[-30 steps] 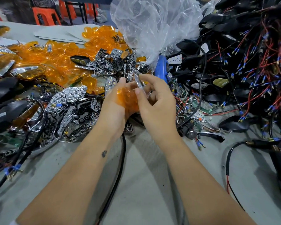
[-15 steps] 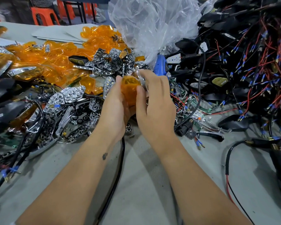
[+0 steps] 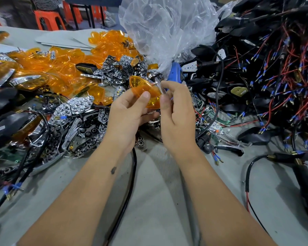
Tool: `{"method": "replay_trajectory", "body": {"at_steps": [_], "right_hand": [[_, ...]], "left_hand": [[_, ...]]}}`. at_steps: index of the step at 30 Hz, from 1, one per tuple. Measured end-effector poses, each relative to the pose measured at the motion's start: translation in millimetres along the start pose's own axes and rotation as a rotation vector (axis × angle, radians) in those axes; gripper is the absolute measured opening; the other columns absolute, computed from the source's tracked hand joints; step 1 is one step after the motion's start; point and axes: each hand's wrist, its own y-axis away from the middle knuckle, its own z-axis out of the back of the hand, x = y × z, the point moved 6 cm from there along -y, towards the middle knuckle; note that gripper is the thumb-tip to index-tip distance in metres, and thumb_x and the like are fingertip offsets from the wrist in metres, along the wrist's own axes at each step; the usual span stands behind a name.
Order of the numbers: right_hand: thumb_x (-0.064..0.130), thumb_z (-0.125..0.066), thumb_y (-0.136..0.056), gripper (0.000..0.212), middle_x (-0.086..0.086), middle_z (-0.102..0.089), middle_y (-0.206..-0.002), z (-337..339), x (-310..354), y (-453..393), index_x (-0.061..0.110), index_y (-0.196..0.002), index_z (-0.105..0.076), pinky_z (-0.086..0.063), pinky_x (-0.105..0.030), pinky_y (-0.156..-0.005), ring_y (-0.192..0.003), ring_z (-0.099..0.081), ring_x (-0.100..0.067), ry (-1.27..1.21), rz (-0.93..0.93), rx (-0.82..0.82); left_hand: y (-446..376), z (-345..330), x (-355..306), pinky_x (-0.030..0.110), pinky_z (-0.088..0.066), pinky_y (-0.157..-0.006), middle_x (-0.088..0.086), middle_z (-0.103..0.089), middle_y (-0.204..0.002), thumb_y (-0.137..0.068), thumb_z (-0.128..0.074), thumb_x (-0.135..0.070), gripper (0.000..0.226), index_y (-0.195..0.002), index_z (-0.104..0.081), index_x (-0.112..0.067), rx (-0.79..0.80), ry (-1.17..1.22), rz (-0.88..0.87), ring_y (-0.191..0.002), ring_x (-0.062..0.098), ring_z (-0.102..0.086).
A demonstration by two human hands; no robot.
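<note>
1. Two hands meet at 12 o'clock above the table (image 3: 158, 201): your left hand (image 3: 130, 112) grips the orange lens (image 3: 142, 88), thumb on top.
2. Your right hand (image 3: 176, 114) pinches a thin shiny strip (image 3: 158, 85) at the lens's 3 o'clock edge.
3. Risk: forcing the strip askew could snap it, or the lens could slip into the wires (image 3: 274, 77) at 2 o'clock.

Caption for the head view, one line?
Left hand and right hand hold an orange lens above a table piled with chrome reflectors and wired housings.
</note>
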Motion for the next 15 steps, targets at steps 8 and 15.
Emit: {"method": "replay_trajectory", "body": {"at_steps": [8, 15], "right_hand": [[0.015, -0.051, -0.101, 0.023, -0.007, -0.06, -0.11, -0.7, 3.7, 1.1, 0.01, -0.12, -0.062, -0.048, -0.036, -0.076, -0.093, -0.052, -0.005, 0.066, 0.052, 0.026], [0.014, -0.052, -0.099, 0.024, -0.005, -0.058, -0.11, -1.4, 4.7, 1.0, 0.009, -0.12, -0.062, -0.048, -0.033, -0.075, -0.094, -0.053, -0.004, 0.038, 0.054, 0.039]], "left_hand": [[-0.8, 1.1, -3.8, 0.026, -0.057, -0.077, -0.004, -0.077, -0.096, -0.097, -0.059, -0.003, 0.021, -0.1, -0.069, -0.021, 0.021, -0.062, -0.114, -0.095, 0.013, -0.072], [-0.9, 0.2, -5.0, 0.022, -0.057, -0.072, -0.003, -0.077, -0.095, -0.094, -0.063, -0.005, 0.031, -0.089, -0.076, -0.032, 0.044, -0.094, -0.128, -0.089, 0.011, -0.073]]}}
